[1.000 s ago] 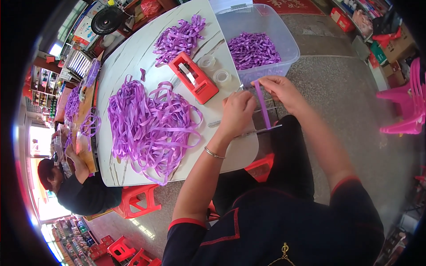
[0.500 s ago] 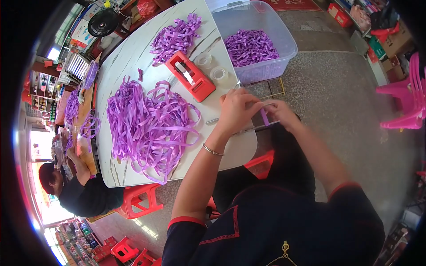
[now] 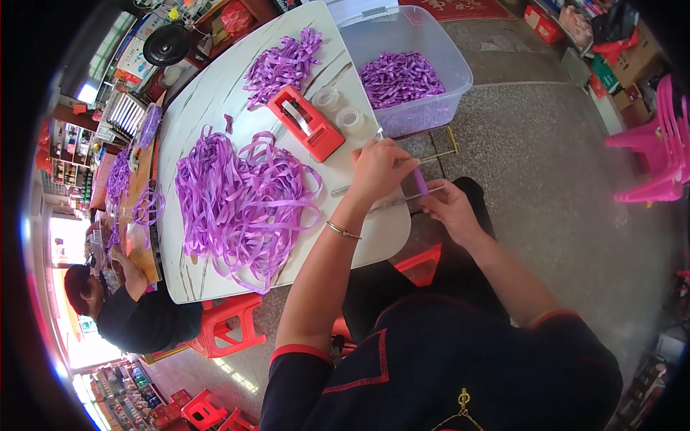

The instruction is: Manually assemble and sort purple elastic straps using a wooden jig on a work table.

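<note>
A short strip of purple ribbon spans two thin metal rods that jut past the right edge of the table. My left hand is closed, its fingertips pinching at the ribbon's upper end by the far rod. At the lower end, by the tip of the near rod, my right hand has its thumb and fingers curled round the ribbon's edge. To the left lies a large tangled heap of purple ribbon. A red tape dispenser stands beyond my left hand, beside two clear tape rolls.
A clear plastic bin with many small purple ribbon pieces stands at the table's far right. Another ribbon pile lies at the back of the white table. Further left, a person sits at a wooden table. Pink stools stand right.
My right hand has moved slightly down and its fingers have loosened from a tighter grasp. The ribbon strip between the rods shows more fully. My left hand has barely shifted.
</note>
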Available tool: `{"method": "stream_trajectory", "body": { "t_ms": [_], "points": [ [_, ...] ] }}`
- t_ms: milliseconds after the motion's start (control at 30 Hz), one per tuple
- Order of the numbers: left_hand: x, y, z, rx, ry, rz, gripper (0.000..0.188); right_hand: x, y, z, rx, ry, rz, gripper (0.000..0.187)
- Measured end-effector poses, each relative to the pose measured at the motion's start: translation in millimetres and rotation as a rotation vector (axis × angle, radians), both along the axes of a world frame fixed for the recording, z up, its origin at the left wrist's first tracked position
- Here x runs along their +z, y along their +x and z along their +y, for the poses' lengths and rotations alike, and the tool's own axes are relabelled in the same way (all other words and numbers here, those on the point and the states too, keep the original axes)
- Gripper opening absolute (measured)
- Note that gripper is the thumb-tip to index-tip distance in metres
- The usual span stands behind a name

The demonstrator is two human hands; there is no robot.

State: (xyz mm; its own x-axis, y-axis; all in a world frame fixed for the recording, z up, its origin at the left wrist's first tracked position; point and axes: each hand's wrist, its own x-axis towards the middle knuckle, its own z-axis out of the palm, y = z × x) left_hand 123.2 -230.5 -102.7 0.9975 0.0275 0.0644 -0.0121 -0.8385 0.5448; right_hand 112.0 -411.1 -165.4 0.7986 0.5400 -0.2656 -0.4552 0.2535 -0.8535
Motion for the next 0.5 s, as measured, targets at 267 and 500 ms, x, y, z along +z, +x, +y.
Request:
{"method": "stream_trajectory", "body": {
  "t_ms": [267,500],
  "points": [
    [1.1,-12.7,-4.3,-0.002,-0.038,-0.074,0.013,5.4,5.2,-7.5,0.147,-0.124,0.081,0.015],
    [25.8,-93.1,-51.7,0.187,-1.044,0.165,0.028,9.1,9.2,-14.6,0.200,-0.186,-0.024,0.016]
  ]
}}
